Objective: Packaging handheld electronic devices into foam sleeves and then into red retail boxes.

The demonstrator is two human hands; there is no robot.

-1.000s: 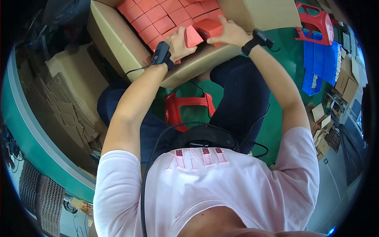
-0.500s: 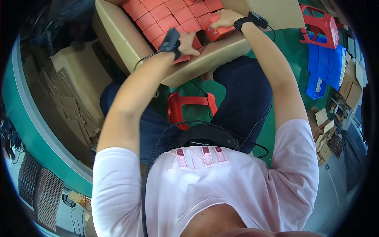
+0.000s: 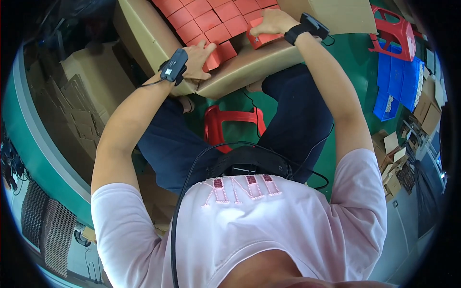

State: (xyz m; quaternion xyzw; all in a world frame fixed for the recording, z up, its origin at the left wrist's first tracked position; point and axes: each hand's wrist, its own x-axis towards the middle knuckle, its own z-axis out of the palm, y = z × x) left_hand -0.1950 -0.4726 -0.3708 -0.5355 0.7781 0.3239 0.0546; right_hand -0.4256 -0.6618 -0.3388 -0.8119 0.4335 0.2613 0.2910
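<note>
Rows of small red boxes [image 3: 207, 21] fill a large cardboard carton [image 3: 242, 77] in front of me. At the carton's near left corner, my left hand [image 3: 196, 60] has its fingers and thumb bent around a red box [image 3: 212, 61]; another red box [image 3: 226, 50] stands right beside it. My right hand [image 3: 274, 22] grips a red box [image 3: 261, 40] from above by the carton's near wall, with the palm side hidden. A gap shows between the boxes at the two hands. Both wrists carry black strapped devices with cables.
A red plastic stool [image 3: 235, 115] stands between my legs. Flattened cardboard [image 3: 81, 108] leans at the left, inside a green curved edge [image 3: 36, 158]. To the right are another red stool [image 3: 394, 36], blue bins [image 3: 398, 77] and small cartons [image 3: 391, 153]. A black cable crosses my lap.
My left hand has shifted left to the carton's near corner, its fingers now around a red box there. My right hand stays on its box, moved only slightly.
</note>
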